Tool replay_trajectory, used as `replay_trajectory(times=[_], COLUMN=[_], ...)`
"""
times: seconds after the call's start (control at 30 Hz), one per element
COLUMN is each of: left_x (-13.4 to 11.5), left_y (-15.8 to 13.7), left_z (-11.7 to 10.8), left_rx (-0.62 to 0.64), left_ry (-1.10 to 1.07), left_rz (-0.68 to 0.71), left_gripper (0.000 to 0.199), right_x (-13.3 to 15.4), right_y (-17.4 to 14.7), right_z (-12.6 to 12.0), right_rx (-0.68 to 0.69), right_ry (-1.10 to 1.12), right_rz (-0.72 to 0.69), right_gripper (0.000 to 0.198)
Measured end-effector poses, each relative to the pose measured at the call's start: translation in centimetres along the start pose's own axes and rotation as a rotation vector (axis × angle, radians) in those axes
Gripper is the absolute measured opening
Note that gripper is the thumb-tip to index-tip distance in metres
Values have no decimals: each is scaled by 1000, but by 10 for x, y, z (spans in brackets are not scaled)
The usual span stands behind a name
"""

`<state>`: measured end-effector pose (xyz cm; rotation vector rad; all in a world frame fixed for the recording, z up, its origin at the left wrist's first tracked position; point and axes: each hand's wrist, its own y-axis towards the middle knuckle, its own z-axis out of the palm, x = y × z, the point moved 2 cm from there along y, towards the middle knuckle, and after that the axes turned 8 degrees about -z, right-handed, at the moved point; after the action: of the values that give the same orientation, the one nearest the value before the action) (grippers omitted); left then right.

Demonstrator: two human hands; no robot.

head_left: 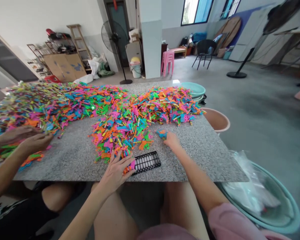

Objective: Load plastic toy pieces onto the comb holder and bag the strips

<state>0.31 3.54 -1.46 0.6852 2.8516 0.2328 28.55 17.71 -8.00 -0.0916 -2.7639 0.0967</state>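
A pile of small plastic toy guns (125,121) in orange, pink, green and blue spreads over the speckled stone table (190,153). Near the front edge lies a black plastic lattice basket (147,162), with bare slots showing over most of its length. My left hand (117,168) curls over the basket's left end, with pink and orange toy guns between its thumb and fingers; the palm hides part of them. To the right of the pile, my right hand (172,141) is closed on blue toy guns (161,133) with a bit of orange, just above the tabletop.
At the left, another person's hands (36,140) work at a larger heap (40,103) of similar pieces. Right of the table stand a pinkish basin (216,120), a turquoise basin (193,88) and a large green tub (287,213) with clear plastic bags (252,190).
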Motion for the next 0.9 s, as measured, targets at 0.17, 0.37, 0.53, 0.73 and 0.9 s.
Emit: replay_trajectory(times=[0.17,0.37,0.53,0.73,0.9], left_x=[0,-2,-4,-6,-6], left_y=[-2,-5,-4,-1,-2], left_z=[0,-4,-6,-7,-8], left_rx=[1,21,15,2,-44], left_ry=[-13,-7,19,38,50], left_rz=[-15,-46,-18,-18,25], left_gripper=[39,40,39,34,33], right_x=[-20,21,87,119,126], right_y=[9,-34,-73,-63,-61], right_z=[-13,8,49,63,51], right_rx=[209,274,296,207,245], right_ry=[47,623,703,527,273], right_rz=[6,-216,-472,-655,-659], right_gripper=[21,10,6,28,30])
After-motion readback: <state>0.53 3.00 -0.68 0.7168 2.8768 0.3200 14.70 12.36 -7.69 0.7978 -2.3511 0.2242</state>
